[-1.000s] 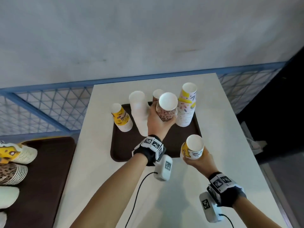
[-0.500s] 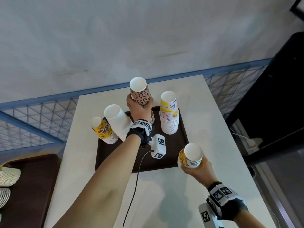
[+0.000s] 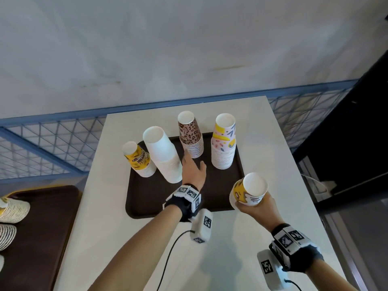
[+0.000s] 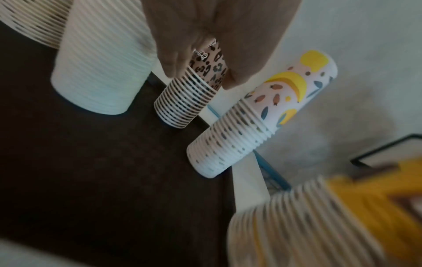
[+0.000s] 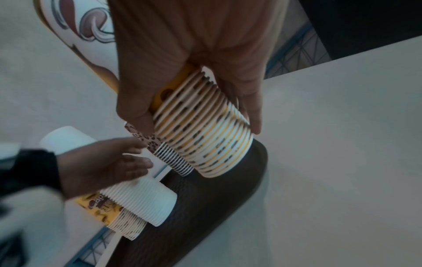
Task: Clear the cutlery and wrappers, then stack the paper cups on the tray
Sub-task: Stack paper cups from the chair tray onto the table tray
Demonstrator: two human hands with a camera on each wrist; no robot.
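Note:
A dark brown tray (image 3: 147, 198) carries four upright cup stacks: yellow-print (image 3: 138, 159), plain white (image 3: 161, 152), leopard (image 3: 190, 133) and pastel (image 3: 223, 141). My left hand (image 3: 193, 162) hovers open just in front of the leopard stack (image 4: 189, 101), fingers straight, holding nothing. My right hand (image 3: 258, 208) grips a yellow cartoon-print cup stack (image 3: 249, 192) at the tray's front right corner. In the right wrist view its thumb and fingers (image 5: 255, 124) wrap that stack (image 5: 200, 130) over the tray (image 5: 205, 207).
The white table (image 3: 273, 164) ends at a blue mesh fence (image 3: 52, 143) at the back and left. A dark cabinet (image 3: 357, 143) stands to the right. A second brown tray (image 3: 42, 227) at lower left holds cup stacks (image 3: 12, 208) lying on their sides.
My left hand has set the leopard cups down on the leopard stack, let go and drawn back a little. My right hand still holds the yellow stack by the tray's corner.

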